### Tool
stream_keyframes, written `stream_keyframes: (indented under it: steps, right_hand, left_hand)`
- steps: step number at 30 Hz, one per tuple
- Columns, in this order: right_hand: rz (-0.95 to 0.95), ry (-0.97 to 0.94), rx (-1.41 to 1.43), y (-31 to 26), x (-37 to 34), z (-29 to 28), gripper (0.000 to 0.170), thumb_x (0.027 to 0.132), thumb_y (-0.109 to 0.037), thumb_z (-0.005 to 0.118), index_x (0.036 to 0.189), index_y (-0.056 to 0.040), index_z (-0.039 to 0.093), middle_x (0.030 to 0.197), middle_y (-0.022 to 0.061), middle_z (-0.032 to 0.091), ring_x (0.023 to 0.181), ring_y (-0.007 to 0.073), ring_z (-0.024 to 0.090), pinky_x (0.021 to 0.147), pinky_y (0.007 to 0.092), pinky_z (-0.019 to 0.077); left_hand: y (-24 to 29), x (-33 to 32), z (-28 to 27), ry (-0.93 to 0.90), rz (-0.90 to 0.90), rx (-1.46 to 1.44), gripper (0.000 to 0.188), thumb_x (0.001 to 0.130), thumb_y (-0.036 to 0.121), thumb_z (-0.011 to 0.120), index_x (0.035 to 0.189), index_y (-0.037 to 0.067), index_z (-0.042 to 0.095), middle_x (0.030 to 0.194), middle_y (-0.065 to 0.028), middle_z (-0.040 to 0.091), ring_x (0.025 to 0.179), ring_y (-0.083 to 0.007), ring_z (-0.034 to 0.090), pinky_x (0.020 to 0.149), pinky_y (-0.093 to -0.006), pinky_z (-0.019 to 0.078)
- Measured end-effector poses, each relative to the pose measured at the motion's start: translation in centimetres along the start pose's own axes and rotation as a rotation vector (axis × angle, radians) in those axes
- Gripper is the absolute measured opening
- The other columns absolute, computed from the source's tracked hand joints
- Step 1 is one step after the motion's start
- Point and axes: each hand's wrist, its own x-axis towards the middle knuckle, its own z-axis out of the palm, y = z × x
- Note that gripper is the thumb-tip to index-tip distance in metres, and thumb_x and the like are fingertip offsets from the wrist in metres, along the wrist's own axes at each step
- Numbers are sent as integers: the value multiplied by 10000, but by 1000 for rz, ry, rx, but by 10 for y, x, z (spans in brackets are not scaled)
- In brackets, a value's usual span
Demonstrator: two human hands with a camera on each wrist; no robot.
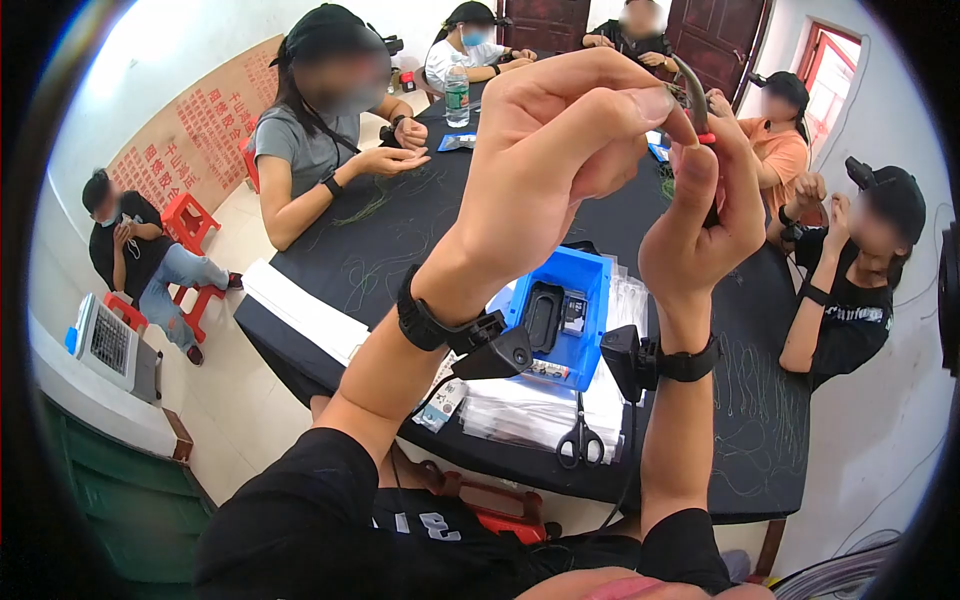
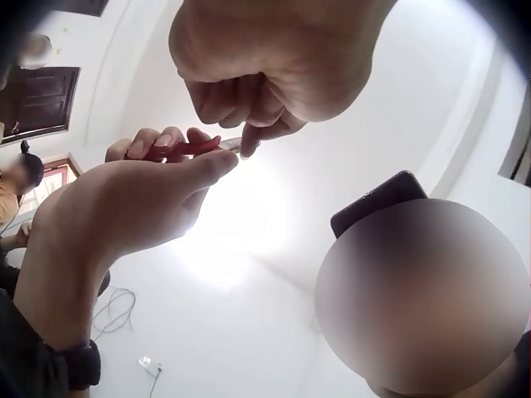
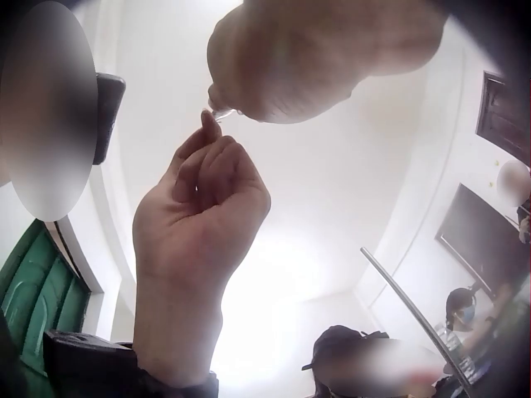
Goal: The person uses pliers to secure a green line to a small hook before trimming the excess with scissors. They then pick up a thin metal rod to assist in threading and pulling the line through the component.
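Both hands are raised in front of the head camera, over the table, with their fingertips meeting. My right hand (image 1: 703, 215) grips a small hand tool with red handles (image 2: 187, 149) and a grey metal end (image 1: 692, 95). The metal tip (image 2: 231, 143) points at the left fingertips. My left hand (image 1: 570, 150) has its thumb and index finger pinched together right at that tip, its other fingers curled into the palm (image 3: 203, 186). I cannot tell what tiny thing lies between the left fingertips.
Below the hands, a blue bin (image 1: 590, 300) holds a black tray. Black scissors (image 1: 580, 443) lie on clear plastic bags (image 1: 500, 420) by the near edge of the black-covered table (image 1: 760, 480). Thin green lines (image 1: 745, 400) spread over the cloth. Several people sit around; a water bottle (image 1: 457, 97) stands farther back.
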Motion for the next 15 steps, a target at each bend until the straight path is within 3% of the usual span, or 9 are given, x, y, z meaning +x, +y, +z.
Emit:
stream_keyframes:
  steps: [4, 13, 15]
  right_hand:
    - [38, 27, 3, -5, -3, 4, 220, 1003, -194, 648, 1014, 26, 663, 772, 61, 596, 660, 122, 550, 592, 252, 412]
    - [175, 47, -86, -12, -7, 9, 184, 1000, -165, 644, 1021, 14, 680, 765, 63, 628, 661, 106, 572, 599, 248, 427]
    - [204, 52, -111, -13, -7, 11, 219, 1030, -192, 605, 989, 11, 676, 739, 32, 609, 632, 77, 528, 577, 235, 397]
  left_hand:
    - [-3, -1, 1, 32, 87, 126, 214, 984, 100, 549, 1019, -76, 666, 499, 69, 324, 434, -18, 263, 446, -236, 205]
    - [-8, 1, -4, 36, 91, 216, 196, 1000, 102, 557, 1006, -67, 657, 491, 65, 343, 437, -15, 295, 449, -228, 234]
    - [-9, 1, -4, 31, 92, 222, 196, 996, 100, 565, 1006, -69, 664, 499, 62, 368, 439, -12, 305, 450, -222, 242]
